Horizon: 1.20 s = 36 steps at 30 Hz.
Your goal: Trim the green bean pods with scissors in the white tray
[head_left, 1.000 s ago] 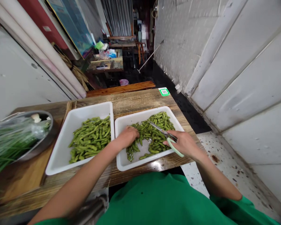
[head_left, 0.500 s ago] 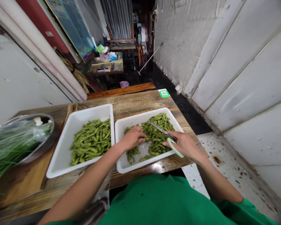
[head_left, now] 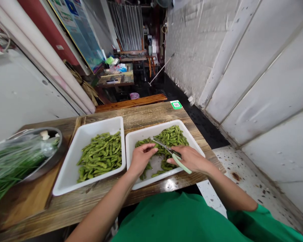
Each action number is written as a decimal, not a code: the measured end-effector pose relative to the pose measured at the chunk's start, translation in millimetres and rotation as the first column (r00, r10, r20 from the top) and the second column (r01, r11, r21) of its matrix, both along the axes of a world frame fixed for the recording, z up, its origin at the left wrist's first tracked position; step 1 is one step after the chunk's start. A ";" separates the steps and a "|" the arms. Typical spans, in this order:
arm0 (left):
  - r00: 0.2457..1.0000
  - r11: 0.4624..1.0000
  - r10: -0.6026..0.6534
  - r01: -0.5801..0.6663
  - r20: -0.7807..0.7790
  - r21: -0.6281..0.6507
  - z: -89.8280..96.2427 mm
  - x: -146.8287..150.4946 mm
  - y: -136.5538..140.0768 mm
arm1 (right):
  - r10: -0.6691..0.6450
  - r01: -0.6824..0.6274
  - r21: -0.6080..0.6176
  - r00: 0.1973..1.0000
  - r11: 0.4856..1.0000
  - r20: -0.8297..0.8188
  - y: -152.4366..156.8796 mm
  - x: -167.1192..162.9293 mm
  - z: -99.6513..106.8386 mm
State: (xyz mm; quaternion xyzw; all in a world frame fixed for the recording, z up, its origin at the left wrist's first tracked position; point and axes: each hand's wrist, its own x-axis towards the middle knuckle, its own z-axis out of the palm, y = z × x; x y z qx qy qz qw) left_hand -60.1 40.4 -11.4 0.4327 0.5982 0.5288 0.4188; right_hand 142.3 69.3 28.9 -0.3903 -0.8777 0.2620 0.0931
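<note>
My left hand [head_left: 141, 158] is over the right white tray [head_left: 129, 138], thumb and fingers pinched on a green edamame pod [head_left: 156, 146]. My right hand [head_left: 189, 157] grips scissors [head_left: 178, 162] with pale green handles. Their blades point up and left, and the tips are close beside the pod in my left fingers. Beneath both hands, edamame pods [head_left: 175, 134] cover much of the right tray, with part of its bottom bare near the middle. More edamame pods [head_left: 101, 154] are heaped in the left white tray [head_left: 68, 164].
A metal bowl [head_left: 57, 148] at the left holds long green stalks [head_left: 12, 168] in clear plastic, above a wooden board [head_left: 30, 198]. Both trays rest on a wooden table [head_left: 141, 112]. Beyond it are a bench [head_left: 133, 102] and a white wall [head_left: 192, 50] at the right.
My left hand has pinched a pod and lifted it. My right hand has brought the scissors left and down to it. The view has tilted up slightly.
</note>
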 end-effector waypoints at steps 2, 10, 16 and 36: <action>1.000 1.000 0.002 -0.002 0.002 -0.008 -1.2 -0.5 -0.6 | 0.053 -0.052 -0.058 0.999 0.997 0.006 1.6 -0.5 2.6; 1.000 0.998 -0.004 0.005 0.021 -0.068 -2.9 1.1 -0.4 | 0.219 -0.213 -0.175 0.975 0.961 0.017 17.4 -1.7 12.3; 1.000 0.998 -0.019 0.017 -0.018 -0.067 -6.3 1.0 -0.5 | 0.282 -0.264 -0.231 0.959 0.936 0.044 27.5 -3.6 15.3; 0.765 0.968 0.086 0.088 0.638 -0.236 -3.6 -12.9 5.8 | 0.059 -0.054 -0.100 0.998 0.993 0.039 13.5 -8.8 -3.3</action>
